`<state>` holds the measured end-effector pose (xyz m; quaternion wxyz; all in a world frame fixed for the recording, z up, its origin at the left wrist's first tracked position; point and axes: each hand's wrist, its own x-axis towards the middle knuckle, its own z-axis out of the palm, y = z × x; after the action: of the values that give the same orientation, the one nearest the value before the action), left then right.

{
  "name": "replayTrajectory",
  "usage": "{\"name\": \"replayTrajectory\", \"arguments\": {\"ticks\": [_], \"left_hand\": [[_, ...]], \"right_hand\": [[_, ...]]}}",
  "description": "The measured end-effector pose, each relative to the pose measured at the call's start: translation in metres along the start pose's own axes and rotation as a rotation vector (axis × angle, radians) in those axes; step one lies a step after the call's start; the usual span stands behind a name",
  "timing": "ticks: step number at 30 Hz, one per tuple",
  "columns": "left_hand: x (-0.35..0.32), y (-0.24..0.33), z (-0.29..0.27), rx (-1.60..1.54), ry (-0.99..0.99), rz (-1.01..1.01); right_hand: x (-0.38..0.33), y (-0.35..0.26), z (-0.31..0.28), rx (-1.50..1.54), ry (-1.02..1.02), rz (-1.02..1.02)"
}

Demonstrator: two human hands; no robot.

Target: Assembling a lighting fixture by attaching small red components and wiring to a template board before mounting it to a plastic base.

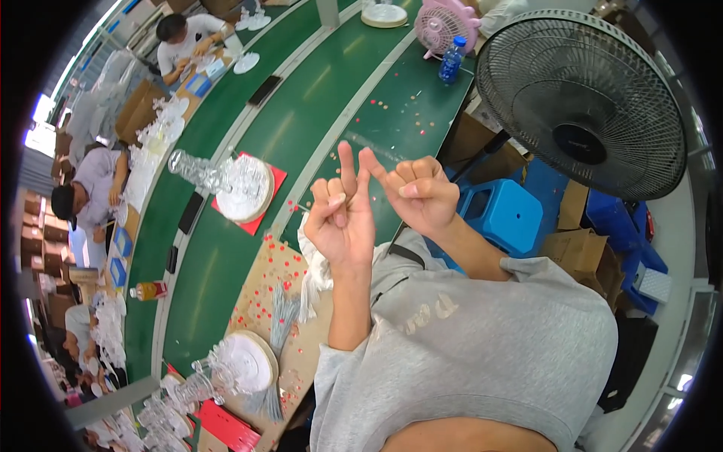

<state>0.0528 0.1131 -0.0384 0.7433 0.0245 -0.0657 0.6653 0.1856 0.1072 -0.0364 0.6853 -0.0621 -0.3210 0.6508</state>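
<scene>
My left hand [340, 215] is raised over the table edge, palm toward me. Two of its fingers stretch up and apart, while the thumb folds over the curled others. Close on its right, my right hand [423, 190] is mostly curled into a fist, with its index finger stretched toward the left hand's fingertips; whether they touch I cannot tell. Nothing shows in either hand. Left of them, a clear ornate column on a round white base [247, 188] lies tilted over a red sheet [277, 179] on the green conveyor [226, 264]. White cloth [315, 279] hangs below my left hand.
Red dots and a bundle of grey strands [282, 324] lie on the brown board, near another clear column with a white base [248, 361]. A black fan [580, 105], blue stool [512, 218], pink fan [446, 26] and blue bottle [452, 60] stand right. Several people work across the conveyor.
</scene>
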Motion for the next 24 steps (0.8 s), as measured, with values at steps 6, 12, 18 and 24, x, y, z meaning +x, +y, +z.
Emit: {"name": "replayTrajectory", "arguments": {"ticks": [6,12,18,24], "left_hand": [[0.0,-0.004,-0.023,0.015,-0.002,-0.001],[-0.017,0.012,-0.036,-0.047,0.241,0.108],[-0.026,0.034,-0.068,-0.217,0.06,0.032],[-0.031,0.065,-0.134,0.48,0.392,0.068]], "right_hand": [[0.0,0.001,-0.006,-0.009,0.093,0.001],[-0.019,0.018,-0.016,0.003,0.074,0.14],[-0.018,0.026,-0.012,-0.126,-0.066,0.189],[-0.022,0.092,-0.08,-0.426,0.049,0.448]]}}
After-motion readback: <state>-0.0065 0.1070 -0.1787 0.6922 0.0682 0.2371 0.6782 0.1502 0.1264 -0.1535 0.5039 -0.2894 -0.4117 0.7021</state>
